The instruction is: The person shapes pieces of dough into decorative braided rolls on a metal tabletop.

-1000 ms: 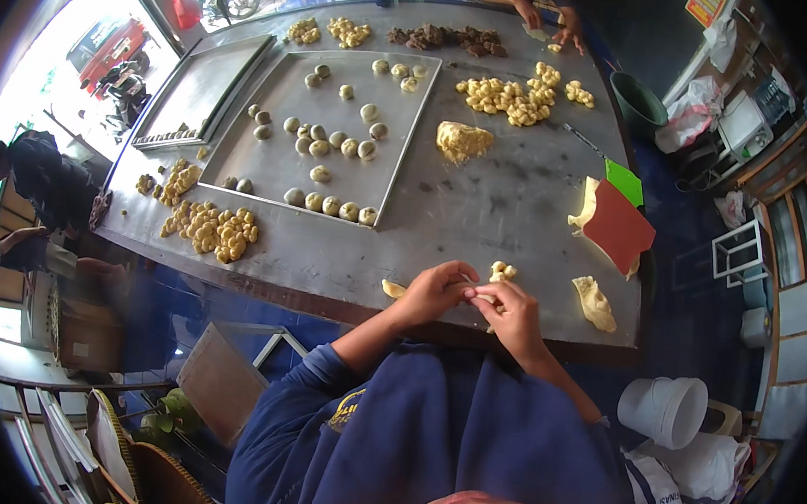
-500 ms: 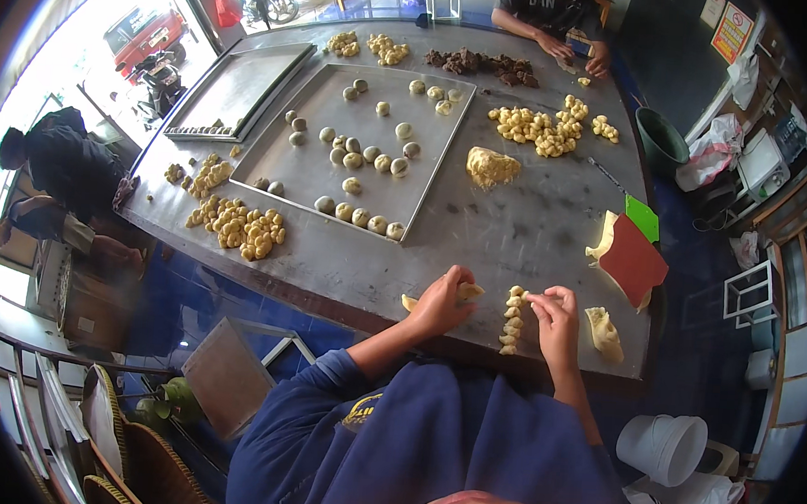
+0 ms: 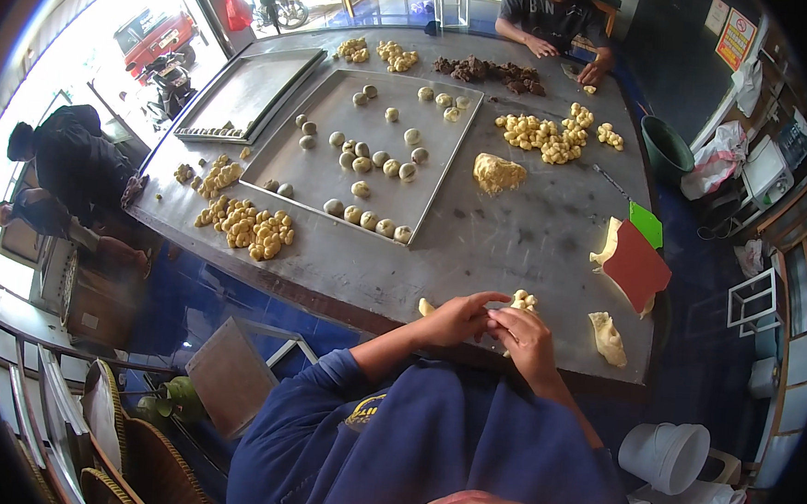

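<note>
My left hand [image 3: 459, 320] and my right hand [image 3: 524, 337] meet at the fingertips over the table's near edge, both closed. A pale yellow dough strip [image 3: 426, 306] pokes out behind the left hand, its rest covered by the fingers. What the right fingertips pinch is hidden. Just beyond the right hand shows a row of small dough lumps [image 3: 524, 300], mostly covered by that hand. To its right lies a flat dough piece [image 3: 607, 339]. Farther right, a red sheet [image 3: 636, 266] rests over more pale dough, with a green scraper [image 3: 646, 224] beside it.
A large metal tray [image 3: 333, 197] holds several round greyish balls. Dough-ball piles [image 3: 243, 227] sit at left, others [image 3: 545, 136] at far right. A dough block [image 3: 499, 174] and dark brown lumps [image 3: 488, 72] lie farther off. A person [image 3: 554, 21] works across the table [image 3: 515, 236].
My right hand has moved left from the row of lumps to my left hand, which has shifted slightly right and nearer. The view has shifted a little.
</note>
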Tool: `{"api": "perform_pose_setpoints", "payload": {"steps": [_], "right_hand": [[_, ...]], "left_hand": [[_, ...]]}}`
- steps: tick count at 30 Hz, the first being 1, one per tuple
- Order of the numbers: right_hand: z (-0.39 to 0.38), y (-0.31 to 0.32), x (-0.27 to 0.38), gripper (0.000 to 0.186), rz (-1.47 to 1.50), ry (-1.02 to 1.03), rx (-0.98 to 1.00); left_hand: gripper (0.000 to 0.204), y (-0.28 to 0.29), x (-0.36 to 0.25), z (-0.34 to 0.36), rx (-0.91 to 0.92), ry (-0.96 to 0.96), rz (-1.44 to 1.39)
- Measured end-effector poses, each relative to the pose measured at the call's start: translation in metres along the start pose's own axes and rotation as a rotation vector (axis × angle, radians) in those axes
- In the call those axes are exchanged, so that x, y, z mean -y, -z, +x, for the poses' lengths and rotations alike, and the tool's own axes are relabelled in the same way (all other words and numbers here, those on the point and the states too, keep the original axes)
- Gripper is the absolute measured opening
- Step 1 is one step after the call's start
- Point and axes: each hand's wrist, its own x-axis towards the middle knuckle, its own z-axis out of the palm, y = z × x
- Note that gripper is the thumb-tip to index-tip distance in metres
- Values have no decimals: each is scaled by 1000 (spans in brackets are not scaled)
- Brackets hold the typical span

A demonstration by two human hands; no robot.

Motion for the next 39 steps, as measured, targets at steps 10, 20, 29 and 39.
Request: {"api": "perform_pose_setpoints", "payload": {"steps": [10,20,29,39], "right_hand": [[-22,12,-16,14,941,-686,-22],[-32,10,-37,17,-134,-429,-40],[-11,4,-2,32,-142,22,4],[-20,9,-11,8,887,-732,0]], "left_hand": [[24,2,35,17,-319,-251,499],[27,5,35,10,-324,-162,355],[40,-2,37,12,-51,-268,200],[15,3,34,16,-167,-315,272]]}}
